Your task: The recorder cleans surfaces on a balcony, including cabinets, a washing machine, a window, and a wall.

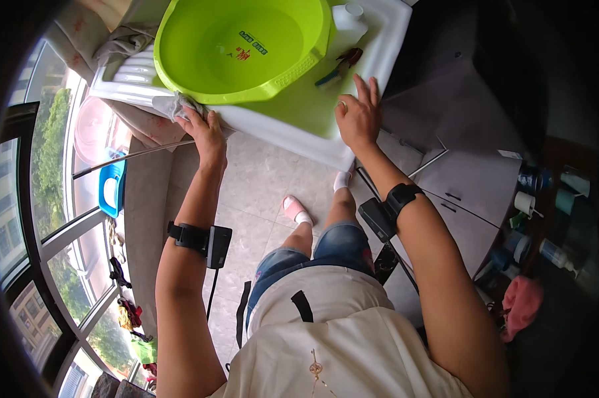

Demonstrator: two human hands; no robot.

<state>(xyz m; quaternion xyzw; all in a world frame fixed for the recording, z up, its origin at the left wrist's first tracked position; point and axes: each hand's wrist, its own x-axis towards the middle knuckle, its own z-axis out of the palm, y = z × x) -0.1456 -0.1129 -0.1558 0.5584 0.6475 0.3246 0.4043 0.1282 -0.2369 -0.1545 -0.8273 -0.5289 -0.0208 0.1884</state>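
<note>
My left hand (202,132) presses a crumpled grey cloth (180,105) against the front rim of a white laundry sink (279,133). A lime-green plastic basin (240,54) with printed marks on its floor sits on the sink, just beyond that cloth. At the sink's right front corner is my right hand (360,117), its outer fingers spread and its thumb and index finger bent; I see nothing in it. Whether it touches the rim is hard to tell. Past its fingers lie a scrub brush with blue-green bristles (328,78) and a dark red item (350,55). Behind these stands a white plastic bottle (349,22).
Another grey cloth (128,40) drapes over the sink's washboard side (135,69). A thin metal rod (130,158) sticks out near my left wrist. Windows and a sill with a blue plastic basket (111,186) run along the left. Grey cabinets (458,199) and shelved bottles (555,253) are right.
</note>
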